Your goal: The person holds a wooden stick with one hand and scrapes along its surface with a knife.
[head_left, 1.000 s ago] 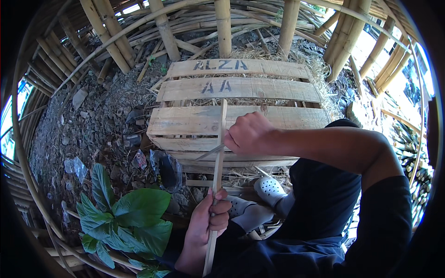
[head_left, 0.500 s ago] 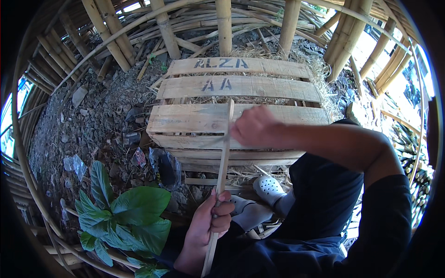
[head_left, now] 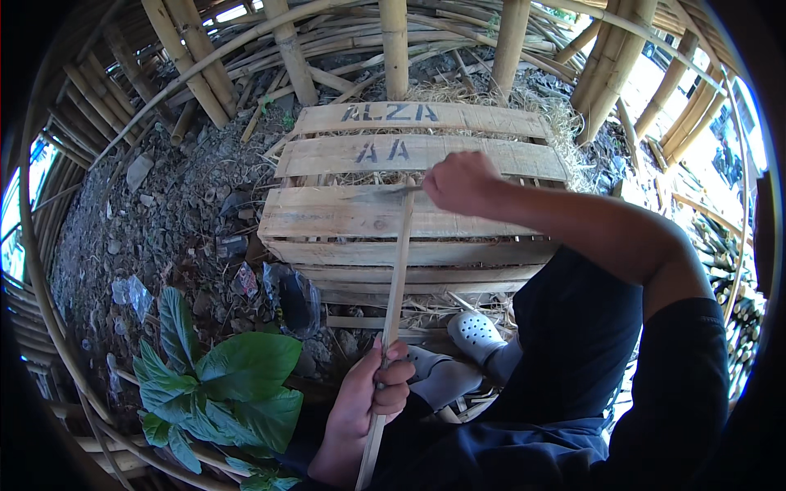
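Bamboo strip point(head_left: 396, 270): long, thin, pale. Long axis runs near-vertical in the head view, from low near the person's lap up and away over the wooden crate point(head_left: 409, 213), leaning slightly right toward its top end. Its upper end lies over the crate's third slat.

Left hand point(head_left: 370, 401): grip closed around the lower part of the strip, fingers wrapped, thumb on top. A short length of strip sticks out below the fist toward the lower edge.

Right hand point(head_left: 460, 182): grip closed in a fist at the strip's top end, arm reaching across from the right. A thin grey blade point(head_left: 385, 193) juts left from the fist and lies crosswise at the strip's tip; handle hidden inside the fist, so the tool's kind is a judgement only.

Key relation: the strip spans between the two hands, left hand near the body, right hand at the far end. Blade roughly at right angles to the strip's axis.

Surroundings: crate slatted, straw showing between slats. Ground is dirt and stones with scraps. Green broad-leaved plant point(head_left: 221, 385) lower left. White perforated clog point(head_left: 475, 334) below the crate, by the dark-trousered knee. Bamboo poles point(head_left: 395, 45) ring the scene.

Hard to make out: whether the blade edge is touching the strip.
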A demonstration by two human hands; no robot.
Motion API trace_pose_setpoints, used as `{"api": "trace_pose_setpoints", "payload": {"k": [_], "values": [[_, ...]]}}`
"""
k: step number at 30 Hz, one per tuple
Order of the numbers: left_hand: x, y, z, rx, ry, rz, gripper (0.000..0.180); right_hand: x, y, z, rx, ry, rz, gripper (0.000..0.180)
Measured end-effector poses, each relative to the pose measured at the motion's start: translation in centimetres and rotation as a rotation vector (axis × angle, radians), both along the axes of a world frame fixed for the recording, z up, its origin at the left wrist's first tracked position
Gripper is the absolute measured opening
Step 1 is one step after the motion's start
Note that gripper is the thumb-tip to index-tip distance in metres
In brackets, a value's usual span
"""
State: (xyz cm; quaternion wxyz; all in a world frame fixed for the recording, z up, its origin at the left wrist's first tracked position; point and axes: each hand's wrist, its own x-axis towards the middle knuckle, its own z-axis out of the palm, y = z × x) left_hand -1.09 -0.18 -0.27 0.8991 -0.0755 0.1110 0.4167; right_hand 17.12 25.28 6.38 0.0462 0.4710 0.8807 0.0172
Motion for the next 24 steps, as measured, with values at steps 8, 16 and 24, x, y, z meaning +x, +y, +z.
{"api": "trace_pose_setpoints", "payload": {"k": [8,16,24], "values": [[0.0,0.0,-0.2,0.021,-0.009,-0.029,0.03,0.9,1.4,0.4,0.057,-0.021,-0.016,0.044],[-0.2,0.0,-0.1,0.003,-0.007,-0.037,0.03,-0.6,-0.3,0.0,-0.036,-0.159,0.084,0.04],[-0.1,0.0,0.1,-0.054,-0.042,0.006,0.029,-1.1,-1.0,-0.2,-0.032,-0.076,0.185,0.045]]}}
